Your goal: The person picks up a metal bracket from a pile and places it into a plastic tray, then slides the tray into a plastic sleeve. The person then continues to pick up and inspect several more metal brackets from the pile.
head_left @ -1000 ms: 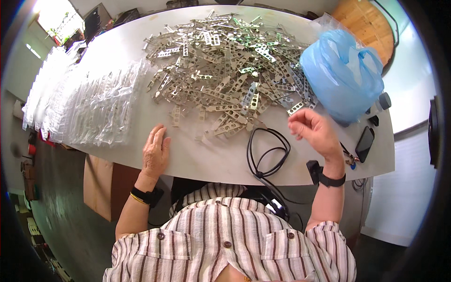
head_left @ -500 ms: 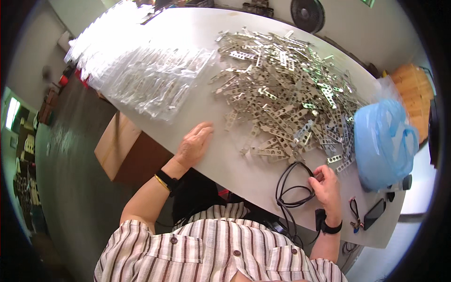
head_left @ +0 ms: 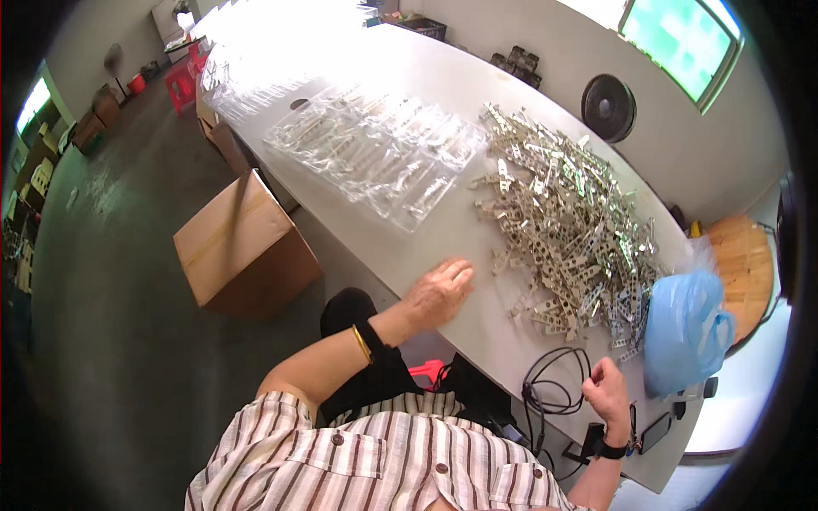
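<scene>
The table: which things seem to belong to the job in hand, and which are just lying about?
Probably the job, judging by their quantity and central place:
perforated metal strips, heaped
clear plastic packets, spread alongside

Apparently just lying about:
looped black cable, near the right hand
blue plastic bag
dark phone
</scene>
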